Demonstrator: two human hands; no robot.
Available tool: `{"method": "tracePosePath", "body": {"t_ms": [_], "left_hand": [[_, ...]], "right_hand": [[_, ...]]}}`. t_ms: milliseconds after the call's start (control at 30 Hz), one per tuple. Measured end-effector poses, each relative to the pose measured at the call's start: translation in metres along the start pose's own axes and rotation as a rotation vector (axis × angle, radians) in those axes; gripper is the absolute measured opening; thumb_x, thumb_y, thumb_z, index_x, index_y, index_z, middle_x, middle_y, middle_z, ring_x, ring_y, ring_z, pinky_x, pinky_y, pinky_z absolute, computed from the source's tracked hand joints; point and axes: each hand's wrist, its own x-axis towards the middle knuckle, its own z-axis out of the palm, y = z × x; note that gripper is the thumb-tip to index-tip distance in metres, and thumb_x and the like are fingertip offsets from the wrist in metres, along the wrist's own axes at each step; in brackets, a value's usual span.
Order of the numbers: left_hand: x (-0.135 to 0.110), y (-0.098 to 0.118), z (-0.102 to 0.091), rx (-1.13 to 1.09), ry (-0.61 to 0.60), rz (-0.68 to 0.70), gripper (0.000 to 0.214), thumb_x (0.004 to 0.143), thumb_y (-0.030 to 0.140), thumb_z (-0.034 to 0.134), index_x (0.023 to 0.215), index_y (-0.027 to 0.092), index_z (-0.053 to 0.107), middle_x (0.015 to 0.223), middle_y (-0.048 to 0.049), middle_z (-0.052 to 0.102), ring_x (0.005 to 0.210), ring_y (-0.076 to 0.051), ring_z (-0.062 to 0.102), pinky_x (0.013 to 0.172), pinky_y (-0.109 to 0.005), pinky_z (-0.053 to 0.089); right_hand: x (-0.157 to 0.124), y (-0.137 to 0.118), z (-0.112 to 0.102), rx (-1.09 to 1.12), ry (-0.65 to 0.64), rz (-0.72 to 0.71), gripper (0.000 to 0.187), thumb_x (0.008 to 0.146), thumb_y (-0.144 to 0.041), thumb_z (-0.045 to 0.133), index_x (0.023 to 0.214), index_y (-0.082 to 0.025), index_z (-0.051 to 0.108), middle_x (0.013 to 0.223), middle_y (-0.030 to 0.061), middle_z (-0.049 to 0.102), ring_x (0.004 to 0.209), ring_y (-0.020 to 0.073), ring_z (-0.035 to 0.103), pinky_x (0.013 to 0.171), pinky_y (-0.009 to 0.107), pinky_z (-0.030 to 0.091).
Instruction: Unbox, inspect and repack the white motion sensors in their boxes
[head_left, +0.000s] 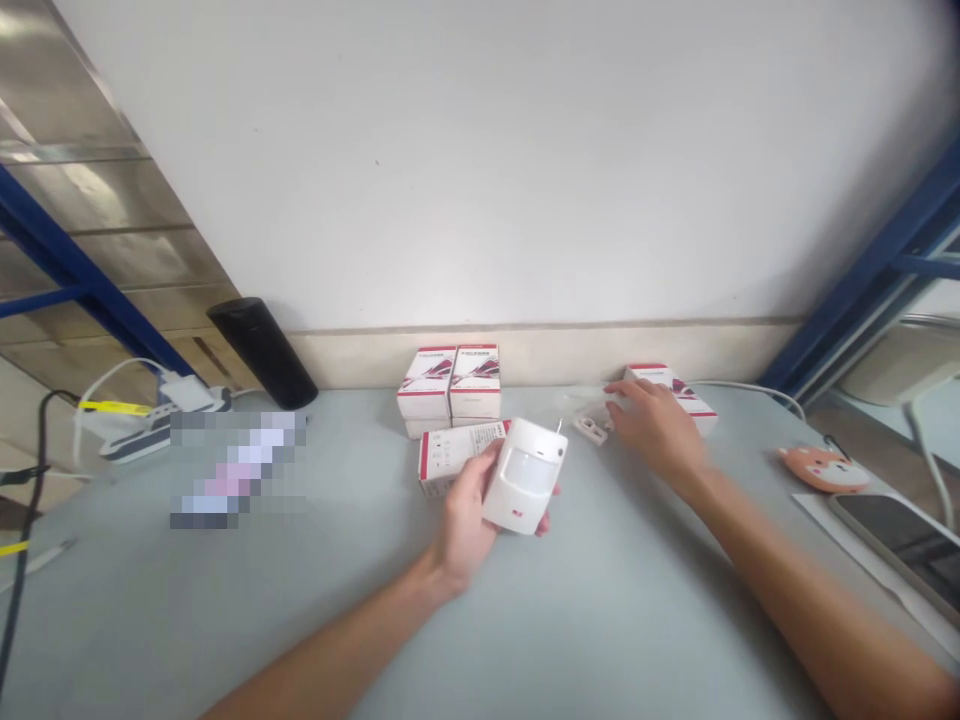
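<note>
While the left hand [465, 525] closes around a white motion sensor [527, 475], the sensor stands nearly upright in the grip, its long axis tilted slightly off vertical and its rounded lens facing the head camera, with the fingers wrapped behind the casing and the thumb along its near side. That grip is clamped on the sensor, which sits above the counter [225, 625] rather than resting on it. The right hand [652, 428] lies farther right, its grip loose and its fingers apart, reaching over a small white bracket [591, 430] and a piece of clear plastic wrap [585, 402]; the fingertips are at the wrap, and the bracket lies just beside them, so the right hand is much the nearer of the two to these small parts, which sit just to the right of the sensor. A white-and-red product box [457, 457] lies on its side behind the sensor, a stack of similar boxes [450, 382] stands against the wall, and another box [694, 415] sits behind the right hand, while a black cylinder [262, 352], a power strip [142, 435] and a phone [896, 540] stand well apart toward the counter's edges
</note>
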Motion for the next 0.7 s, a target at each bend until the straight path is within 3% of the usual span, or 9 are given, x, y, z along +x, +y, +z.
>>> {"method": "tracePosePath", "body": {"t_ms": [133,233,333,433,600,700], "left_hand": [[-0.005,0.01,0.01,-0.015,0.01,0.024,0.052,0.104,0.053,0.04,0.115,0.011,0.068,0.095,-0.0176,0.078,0.064,-0.025,0.068,0.067,-0.039,0.053],[-0.006,0.014,0.01,-0.003,-0.008,0.025,0.055,0.105,0.055,0.038,0.117,0.011,0.068,0.096,-0.0184,0.077,0.065,-0.026,0.069,0.067,-0.04,0.054],[-0.004,0.012,0.007,0.029,-0.006,-0.015,0.056,0.105,0.056,0.038,0.118,0.011,0.069,0.098,-0.0187,0.078,0.066,-0.026,0.07,0.068,-0.04,0.054],[-0.002,0.007,0.003,0.083,-0.017,-0.1,0.055,0.104,0.058,0.043,0.117,0.012,0.07,0.1,-0.0184,0.078,0.068,-0.025,0.071,0.07,-0.039,0.056],[-0.001,0.001,0.001,0.104,-0.04,-0.169,0.052,0.103,0.058,0.047,0.122,0.015,0.069,0.101,-0.0163,0.079,0.072,-0.025,0.074,0.074,-0.039,0.058],[-0.001,0.002,0.001,0.076,-0.044,-0.148,0.052,0.103,0.058,0.048,0.122,0.013,0.069,0.1,-0.0169,0.079,0.071,-0.025,0.074,0.073,-0.038,0.057]], "right_hand": [[0.006,0.0,-0.014,0.201,0.151,0.024,0.027,0.095,-0.034,0.057,0.112,-0.027,0.076,0.126,0.0081,0.074,0.116,0.0348,0.067,0.096,0.049,0.054],[0.009,0.003,-0.023,0.399,0.19,0.072,0.023,0.092,-0.036,0.062,0.107,-0.028,0.078,0.123,0.0065,0.076,0.107,0.0308,0.072,0.09,0.044,0.057],[0.009,0.003,-0.031,0.571,0.152,0.219,0.021,0.088,-0.04,0.069,0.103,-0.028,0.079,0.108,0.0067,0.08,0.097,0.0295,0.076,0.07,0.035,0.056],[0.008,0.0,-0.036,0.702,0.055,0.365,0.026,0.083,-0.045,0.076,0.103,-0.029,0.079,0.091,0.0054,0.081,0.084,0.0283,0.077,0.052,0.028,0.046],[0.008,-0.001,-0.036,0.832,0.008,0.36,0.028,0.078,-0.048,0.082,0.096,-0.027,0.079,0.108,0.0056,0.081,0.083,0.0246,0.077,0.054,0.027,0.047],[0.008,0.001,-0.035,0.823,0.017,0.353,0.028,0.078,-0.049,0.082,0.095,-0.027,0.078,0.104,0.0054,0.081,0.083,0.0246,0.075,0.053,0.027,0.045]]}}
